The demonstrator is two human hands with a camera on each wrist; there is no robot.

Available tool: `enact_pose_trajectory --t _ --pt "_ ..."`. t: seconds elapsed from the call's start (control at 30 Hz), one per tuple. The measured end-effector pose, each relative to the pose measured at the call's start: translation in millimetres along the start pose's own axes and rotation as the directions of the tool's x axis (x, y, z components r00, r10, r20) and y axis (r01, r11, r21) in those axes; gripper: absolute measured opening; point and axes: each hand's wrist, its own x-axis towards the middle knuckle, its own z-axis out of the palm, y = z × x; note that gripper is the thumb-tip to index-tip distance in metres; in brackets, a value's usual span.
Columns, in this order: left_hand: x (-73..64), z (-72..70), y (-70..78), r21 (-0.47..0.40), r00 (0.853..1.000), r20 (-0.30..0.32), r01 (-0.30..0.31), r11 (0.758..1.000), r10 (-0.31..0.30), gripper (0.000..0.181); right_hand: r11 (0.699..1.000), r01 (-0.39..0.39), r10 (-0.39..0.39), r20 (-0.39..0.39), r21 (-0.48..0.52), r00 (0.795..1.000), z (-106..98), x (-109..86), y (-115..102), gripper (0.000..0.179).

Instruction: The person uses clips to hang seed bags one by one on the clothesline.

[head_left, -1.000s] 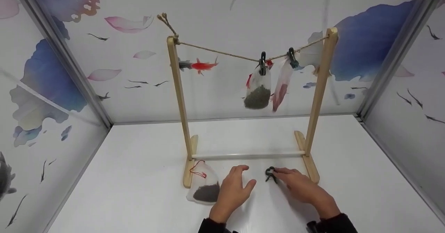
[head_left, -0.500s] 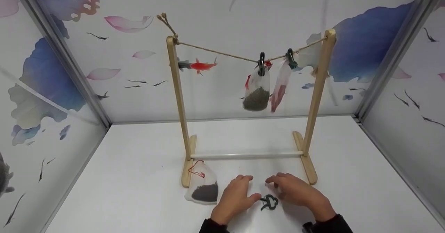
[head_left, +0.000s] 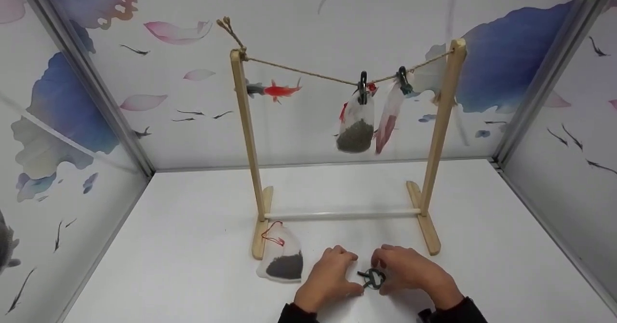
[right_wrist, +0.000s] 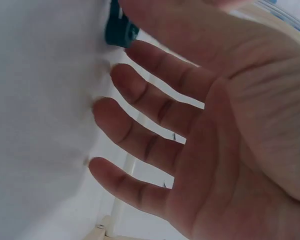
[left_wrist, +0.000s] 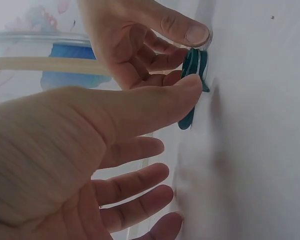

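A dark green plastic clip (head_left: 372,279) sits low over the white table between my two hands. My right hand (head_left: 413,271) pinches the clip's right end between thumb and index finger; its other fingers are bent and spread. My left hand (head_left: 328,277) is at the clip's left side, fingers loosely extended and apart. In the left wrist view, the left thumb overlaps the green clip (left_wrist: 187,116). The right wrist view shows only one end of the clip (right_wrist: 121,31), partly behind the thumb. Left of the hands lies a mesh drawstring bag (head_left: 284,265) with dark contents and a red cord.
Behind the hands stands a wooden frame (head_left: 248,135) with a sagging rope (head_left: 301,73). Two clips hold a bag of greenish-grey contents (head_left: 355,137) and a bag of reddish contents (head_left: 387,125) on it. A white crossbar (head_left: 342,215) joins the feet. Patterned panels enclose the table.
The clip has come from near the frame's right foot toward me, to between the hands. My right hand has moved nearer and closed its thumb and index finger on it.
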Motion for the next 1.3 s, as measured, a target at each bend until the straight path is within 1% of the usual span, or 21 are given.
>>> enact_pose_trajectory --t 0.1,0.2,0.3,0.4,0.57,0.73,0.83,1.0,1.17,1.3 --pt "-0.6 -0.6 -1.6 0.006 1.0 -0.012 -0.025 1.0 0.025 0.054 0.998 0.056 -0.058 -0.038 -0.036 0.998 2.7 0.3 0.7 0.035" --pt "-2.6 -1.9 -3.1 0.029 0.996 -0.042 -0.08 0.996 0.081 0.044 0.993 0.1 -0.104 -0.07 -0.057 0.992 4.6 1.1 1.4 0.031" --pt "-3.6 -1.6 -4.8 0.066 0.988 -0.083 -0.126 0.99 0.132 0.033 0.994 0.096 -0.101 -0.088 -0.053 0.991 6.3 3.1 2.4 0.028" --pt "-2.6 -1.1 -5.7 0.098 0.983 -0.111 -0.133 0.986 0.144 0.027 0.997 0.067 -0.071 -0.095 -0.044 0.993 7.8 6.1 4.1 0.023" --pt "-1.8 -1.5 -7.2 0.101 0.986 -0.109 -0.114 0.988 0.125 0.027 0.998 0.045 -0.048 -0.098 -0.036 0.994 9.1 9.4 5.8 0.017" --pt "-2.2 -1.4 -9.6 0.099 0.994 -0.091 -0.055 0.994 0.064 0.037 0.999 0.035 -0.039 -0.096 -0.038 0.995 10.1 9.9 4.6 0.012" --pt "-1.7 -1.4 -10.4 0.096 0.995 -0.097 -0.03 0.995 0.04 0.037 0.999 0.035 -0.038 -0.095 -0.034 0.995 9.8 10.4 4.1 0.01" --pt "-1.9 -2.2 -10.3 0.086 0.993 -0.114 -0.035 0.996 0.044 0.033 0.999 0.034 -0.037 -0.097 -0.032 0.995 10.2 10.6 4.6 0.007" --pt "-4.4 -2.3 -9.2 0.08 0.989 -0.137 -0.039 0.996 0.05 0.03 0.998 0.049 -0.054 -0.114 -0.044 0.992 11.7 10.9 6.8 0.008" --pt "-4.6 -1.2 -9.2 0.079 0.989 -0.139 -0.031 0.996 0.042 0.03 0.999 0.041 -0.045 -0.111 -0.033 0.993 12.2 10.9 7.9 0.008"
